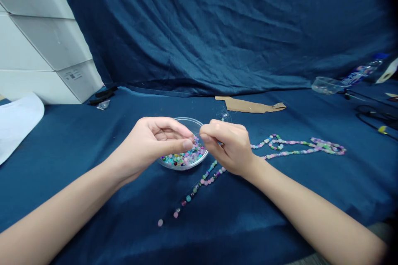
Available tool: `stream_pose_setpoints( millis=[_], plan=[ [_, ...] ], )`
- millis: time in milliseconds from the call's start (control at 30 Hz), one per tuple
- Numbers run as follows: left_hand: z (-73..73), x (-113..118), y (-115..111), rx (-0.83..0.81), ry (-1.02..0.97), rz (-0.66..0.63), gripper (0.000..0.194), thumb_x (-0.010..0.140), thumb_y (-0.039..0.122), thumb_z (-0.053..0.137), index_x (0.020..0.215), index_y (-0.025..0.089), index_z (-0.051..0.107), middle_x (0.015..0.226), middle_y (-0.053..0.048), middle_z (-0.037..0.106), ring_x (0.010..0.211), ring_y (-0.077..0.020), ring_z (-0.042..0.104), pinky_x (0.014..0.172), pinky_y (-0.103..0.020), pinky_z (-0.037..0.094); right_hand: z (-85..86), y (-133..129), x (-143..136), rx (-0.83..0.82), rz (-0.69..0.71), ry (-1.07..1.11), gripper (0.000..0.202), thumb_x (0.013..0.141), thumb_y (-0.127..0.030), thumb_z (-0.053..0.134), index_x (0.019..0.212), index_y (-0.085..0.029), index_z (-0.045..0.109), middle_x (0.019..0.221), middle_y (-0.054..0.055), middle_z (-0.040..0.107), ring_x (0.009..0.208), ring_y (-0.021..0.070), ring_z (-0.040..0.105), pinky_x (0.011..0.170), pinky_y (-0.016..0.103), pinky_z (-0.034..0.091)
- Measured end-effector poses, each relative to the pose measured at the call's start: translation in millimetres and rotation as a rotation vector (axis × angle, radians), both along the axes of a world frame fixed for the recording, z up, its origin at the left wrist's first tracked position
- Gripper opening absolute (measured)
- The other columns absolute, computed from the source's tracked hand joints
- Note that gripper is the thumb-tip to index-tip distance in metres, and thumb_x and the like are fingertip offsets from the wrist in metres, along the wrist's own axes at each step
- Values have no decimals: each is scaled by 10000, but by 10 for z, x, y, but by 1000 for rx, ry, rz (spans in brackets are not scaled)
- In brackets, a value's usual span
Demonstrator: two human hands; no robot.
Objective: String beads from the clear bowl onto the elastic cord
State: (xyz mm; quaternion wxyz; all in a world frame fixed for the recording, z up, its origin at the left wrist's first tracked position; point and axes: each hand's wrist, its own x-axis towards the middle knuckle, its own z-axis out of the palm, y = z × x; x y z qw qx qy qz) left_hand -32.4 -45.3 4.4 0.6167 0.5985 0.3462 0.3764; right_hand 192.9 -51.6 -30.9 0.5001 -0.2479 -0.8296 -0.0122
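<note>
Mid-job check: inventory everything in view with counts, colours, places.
Bowl: one, clear, centre
Loose beads: many, multicoloured, in bowl
Strung beads: many, multicoloured, right and front
Front bead: one, pink, apart from the rest
Cardboard: one, brown, back centre
Boxes: three visible, white, stacked back left
Sheet: one, white, left edge
Dark item: count unclear, black, by boxes
Wrapper: one, clear, by boxes
Container: one, clear, back right
Bottle: one, clear, blue-capped, back right
Cut-off item: one, white, right edge
Cables: count unclear, black, right edge
Cloth: count unclear, blue, below and behind
Left hand: one, bare, before bowl
Right hand: one, bare, at bowl's right side
</note>
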Motion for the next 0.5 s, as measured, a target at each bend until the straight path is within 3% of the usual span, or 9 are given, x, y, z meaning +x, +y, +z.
stream_pose_setpoints(
  millis=[233, 500],
  plan=[
    [6, 16, -2, 3, -13, 4, 190, 713, 105, 914, 835, 217, 821, 887, -20, 825, 832, -148, 791, 756, -155, 627, -1, 10, -2, 14, 9, -31, 170, 1061, -231, 541, 927, -205, 641, 734, -6, 647, 607, 109, 527, 620, 259, 396],
    [10, 28, -22, 26, 35, 38, 219, 672, 120, 934, 845, 191, 819, 857, -41, 817, 827, -174, 779, 745, -189, 626, -16, 27, 1, 13, -55, -164, 216, 1061, -264, 519, 901, -220, 658, 706, -18, 646, 608, 113, 548, 595, 269, 354]
  ],
)
